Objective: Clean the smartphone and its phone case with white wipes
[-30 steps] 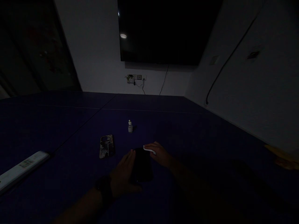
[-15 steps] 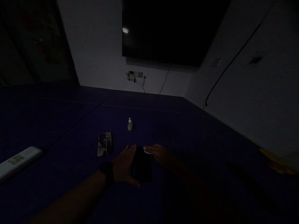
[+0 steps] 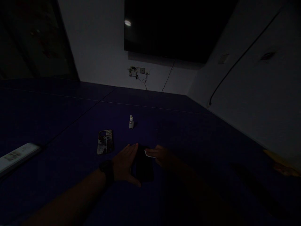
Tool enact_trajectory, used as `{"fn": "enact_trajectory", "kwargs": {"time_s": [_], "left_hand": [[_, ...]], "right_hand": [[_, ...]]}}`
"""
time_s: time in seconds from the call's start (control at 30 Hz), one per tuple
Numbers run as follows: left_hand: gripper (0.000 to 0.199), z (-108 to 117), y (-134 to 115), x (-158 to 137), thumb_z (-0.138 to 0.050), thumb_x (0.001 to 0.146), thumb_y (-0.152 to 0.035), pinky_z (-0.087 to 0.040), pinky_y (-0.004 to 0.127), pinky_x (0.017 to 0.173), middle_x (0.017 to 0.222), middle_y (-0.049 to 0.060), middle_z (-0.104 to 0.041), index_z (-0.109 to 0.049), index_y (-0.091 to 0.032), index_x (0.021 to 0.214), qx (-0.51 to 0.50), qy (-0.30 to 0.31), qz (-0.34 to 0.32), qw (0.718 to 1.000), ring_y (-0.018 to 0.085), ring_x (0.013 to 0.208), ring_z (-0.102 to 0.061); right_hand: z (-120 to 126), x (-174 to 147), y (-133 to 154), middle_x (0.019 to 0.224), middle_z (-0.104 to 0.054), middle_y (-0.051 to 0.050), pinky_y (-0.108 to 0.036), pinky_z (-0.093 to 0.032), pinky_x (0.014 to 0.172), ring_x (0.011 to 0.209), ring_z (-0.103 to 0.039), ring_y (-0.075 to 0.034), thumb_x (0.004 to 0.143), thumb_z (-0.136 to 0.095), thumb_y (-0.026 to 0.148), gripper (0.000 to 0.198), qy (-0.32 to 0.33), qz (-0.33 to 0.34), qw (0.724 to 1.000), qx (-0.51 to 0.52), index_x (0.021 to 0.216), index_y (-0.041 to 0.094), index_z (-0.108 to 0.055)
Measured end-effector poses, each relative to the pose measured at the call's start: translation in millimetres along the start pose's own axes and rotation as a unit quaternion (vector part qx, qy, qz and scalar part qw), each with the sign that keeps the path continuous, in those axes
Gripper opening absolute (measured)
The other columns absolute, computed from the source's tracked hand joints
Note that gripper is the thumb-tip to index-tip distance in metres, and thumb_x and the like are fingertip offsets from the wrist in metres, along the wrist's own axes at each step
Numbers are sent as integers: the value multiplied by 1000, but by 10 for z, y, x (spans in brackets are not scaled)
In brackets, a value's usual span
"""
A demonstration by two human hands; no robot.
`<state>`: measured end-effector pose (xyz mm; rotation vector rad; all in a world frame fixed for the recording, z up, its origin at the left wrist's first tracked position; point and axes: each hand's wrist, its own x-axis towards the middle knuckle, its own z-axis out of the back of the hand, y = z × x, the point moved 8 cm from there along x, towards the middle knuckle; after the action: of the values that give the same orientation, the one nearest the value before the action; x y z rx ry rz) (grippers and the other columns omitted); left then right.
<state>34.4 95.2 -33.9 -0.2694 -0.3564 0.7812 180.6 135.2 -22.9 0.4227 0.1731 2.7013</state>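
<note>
A flat black rectangular slab, likely a phone (image 3: 145,169), lies on the dark blue surface and is hard to make out in the dim light. My left hand (image 3: 123,163), with a dark watch on the wrist, rests along its left side, fingers stretched and thumb spread to the near end. Between the fingers of my right hand (image 3: 162,156) is a small white wipe (image 3: 148,153), pressed on the slab's upper right part. Left of my hands lies a patterned phone case (image 3: 105,142). A small dropper bottle (image 3: 131,123) with a white top stands upright beyond them.
A long white box (image 3: 17,157) lies at the far left. At the right edge is a yellowish item (image 3: 279,163), and a dark long shape lies nearer. A wall-mounted screen (image 3: 174,28) hangs behind, above sockets with cables (image 3: 141,71).
The view has tilted slightly. My right hand, with the wipe, has slid a little towards me along the slab. My left hand stays in place beside it.
</note>
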Motion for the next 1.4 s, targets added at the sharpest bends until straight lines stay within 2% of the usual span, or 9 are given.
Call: {"fn": "enact_trajectory", "kwargs": {"time_s": [0.2, 0.37, 0.57, 0.7, 0.87, 1.0, 1.13, 1.23, 1.4], "left_hand": [[145, 27, -14, 8, -65, 60, -88, -19, 67, 117, 159, 31, -22, 10, -11, 157, 0, -5, 0, 1000, 46, 146, -28], [144, 51, -29, 8, -65, 59, -89, -19, 65, 118, 160, 29, -24, 8, -12, 158, -17, -18, -6, 1000, 45, 145, -30], [143, 33, -18, 0, -63, 60, -90, -17, 64, 119, 160, 30, -22, 5, -10, 157, -12, -27, -8, 1000, 45, 145, -30], [144, 16, -7, 2, -65, 59, -89, -17, 64, 119, 159, 30, -23, 5, -10, 157, -14, -19, -2, 1000, 44, 145, -30], [143, 34, -16, 7, -65, 60, -89, -17, 64, 119, 160, 30, -22, 4, -11, 158, -12, -10, 5, 1000, 45, 146, -29], [143, 34, -16, 11, -64, 60, -89, -17, 64, 119, 160, 29, -21, 7, -11, 158, -12, -10, 2, 1000, 44, 146, -29], [143, 18, -10, 14, -64, 60, -89, -17, 64, 119, 160, 29, -22, 6, -11, 158, -13, -8, 0, 1000, 44, 146, -28], [142, 22, -7, 12, -63, 61, -89, -16, 64, 119, 160, 29, -21, 6, -11, 158, -12, -9, 2, 1000, 44, 146, -27], [142, 26, -6, 11, -64, 61, -89, -16, 65, 119, 159, 30, -23, 5, -10, 157, -15, -5, 0, 1000, 44, 146, -28]], "right_hand": [[58, 10, -103, 143, -57, -16, -41, -48, 92, 117, -61, -23, 79, -38, -2, 63, -7, -59, 998, -14, 137, 12, -58], [28, -16, -19, 145, -56, -8, -37, -49, 85, 99, -65, -19, 76, -41, -2, 69, 44, -40, 998, -3, 139, 21, -57], [46, 35, -67, 146, -54, -16, -40, -46, 94, 114, -61, -22, 81, -39, -1, 63, 27, -83, 996, -21, 140, 12, -55], [-7, -3, -2, 145, -55, -12, -39, -47, 90, 107, -63, -21, 80, -41, -2, 65, 48, -61, 997, -16, 140, 19, -56], [81, 6, -41, 144, -56, -14, -42, -47, 91, 110, -62, -22, 84, -35, -1, 63, 0, -83, 997, -8, 141, 16, -55], [53, -6, -33, 142, -59, -8, -41, -48, 86, 100, -63, -22, 79, -41, 0, 68, 34, -82, 996, -1, 141, 24, -56], [13, 58, 28, 147, -53, -13, -42, -48, 88, 105, -62, -23, 84, -40, 3, 61, 35, -55, 998, 0, 141, 17, -55], [62, 74, -34, 145, -55, -14, -42, -46, 92, 111, -61, -23, 84, -36, 1, 61, 11, -82, 997, 1, 141, 14, -55], [50, 27, 4, 143, -58, -7, -39, -47, 86, 97, -62, -21, 80, -42, 1, 68, 57, -78, 995, 16, 142, 24, -54]]}}
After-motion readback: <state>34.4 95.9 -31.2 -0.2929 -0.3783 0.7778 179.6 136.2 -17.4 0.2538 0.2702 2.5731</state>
